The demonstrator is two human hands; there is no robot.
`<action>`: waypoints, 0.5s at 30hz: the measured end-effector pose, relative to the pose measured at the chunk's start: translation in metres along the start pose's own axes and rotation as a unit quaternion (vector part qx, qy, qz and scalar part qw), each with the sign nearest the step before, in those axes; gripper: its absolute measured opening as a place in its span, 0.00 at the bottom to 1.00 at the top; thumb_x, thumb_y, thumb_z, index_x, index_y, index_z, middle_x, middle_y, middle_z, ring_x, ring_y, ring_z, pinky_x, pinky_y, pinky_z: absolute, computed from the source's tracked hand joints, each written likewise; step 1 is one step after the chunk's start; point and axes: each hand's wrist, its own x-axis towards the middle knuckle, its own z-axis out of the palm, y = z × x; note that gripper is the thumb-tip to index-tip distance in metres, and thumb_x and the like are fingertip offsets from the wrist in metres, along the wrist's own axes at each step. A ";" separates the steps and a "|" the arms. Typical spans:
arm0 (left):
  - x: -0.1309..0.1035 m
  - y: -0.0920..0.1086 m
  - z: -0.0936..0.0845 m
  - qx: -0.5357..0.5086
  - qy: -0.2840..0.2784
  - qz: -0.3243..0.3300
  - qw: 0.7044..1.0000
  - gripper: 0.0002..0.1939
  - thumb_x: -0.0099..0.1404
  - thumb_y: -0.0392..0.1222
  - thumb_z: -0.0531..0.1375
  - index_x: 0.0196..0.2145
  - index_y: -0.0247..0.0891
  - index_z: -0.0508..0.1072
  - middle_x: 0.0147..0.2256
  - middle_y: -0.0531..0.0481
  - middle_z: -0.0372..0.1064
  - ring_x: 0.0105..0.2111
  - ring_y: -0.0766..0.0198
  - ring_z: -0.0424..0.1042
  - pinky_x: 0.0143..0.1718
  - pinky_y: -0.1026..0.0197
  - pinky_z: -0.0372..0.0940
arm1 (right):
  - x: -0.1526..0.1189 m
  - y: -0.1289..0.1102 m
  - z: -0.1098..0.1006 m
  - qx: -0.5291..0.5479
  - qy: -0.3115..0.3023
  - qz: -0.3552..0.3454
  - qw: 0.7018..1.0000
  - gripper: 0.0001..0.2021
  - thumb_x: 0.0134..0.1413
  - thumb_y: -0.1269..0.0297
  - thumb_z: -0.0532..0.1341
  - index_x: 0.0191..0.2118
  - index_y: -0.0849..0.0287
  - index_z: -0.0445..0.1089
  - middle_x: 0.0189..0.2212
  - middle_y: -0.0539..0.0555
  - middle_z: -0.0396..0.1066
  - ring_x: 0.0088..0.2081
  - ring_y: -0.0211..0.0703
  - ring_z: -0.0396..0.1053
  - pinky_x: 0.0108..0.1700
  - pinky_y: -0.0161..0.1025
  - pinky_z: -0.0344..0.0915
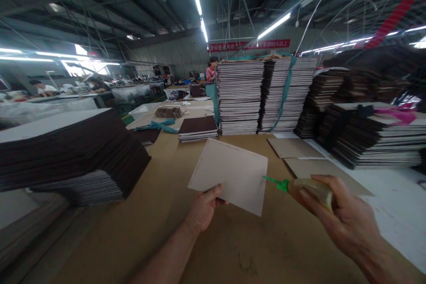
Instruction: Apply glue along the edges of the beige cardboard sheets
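Observation:
My left hand [204, 208] grips the lower edge of a pale, stiff rectangular panel [233, 173], thumb on top and fingers underneath. The panel is tilted above the brown table surface [159, 213]. In my right hand [346, 217] is a squeeze bottle [309, 191] of amber-brown liquid with a long green nozzle [276, 182]. The nozzle points left, and its tip is at the panel's right edge; whether it touches cannot be made out. A faint line runs along the panel's top edge.
Dark-covered panels form a big stack [73, 151] at the left. A short brown stack [198, 128] lies ahead, before tall strapped stacks [241, 97]. Flat tan boards [326, 168] lie to the right, near another stack [382, 137]. A person [211, 70] is in the background.

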 end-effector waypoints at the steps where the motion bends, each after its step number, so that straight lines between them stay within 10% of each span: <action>1: 0.000 0.000 0.000 0.000 0.000 0.001 1.000 0.13 0.46 0.42 0.71 0.28 0.33 0.76 0.29 0.49 0.73 0.26 0.63 0.70 0.22 0.62 0.68 | 0.000 -0.001 0.000 -0.001 -0.008 -0.006 1.000 0.24 0.57 0.37 0.52 0.44 0.53 0.62 0.18 0.46 0.61 0.22 0.47 0.63 0.27 0.41 0.57; 15: 0.005 -0.006 -0.006 -0.001 -0.003 0.000 1.000 0.13 0.47 0.42 0.71 0.31 0.33 0.76 0.29 0.48 0.73 0.27 0.62 0.71 0.22 0.62 0.69 | -0.007 0.004 0.002 -0.010 -0.062 -0.017 0.998 0.24 0.59 0.38 0.51 0.45 0.54 0.62 0.25 0.50 0.69 0.26 0.49 0.68 0.26 0.40 0.58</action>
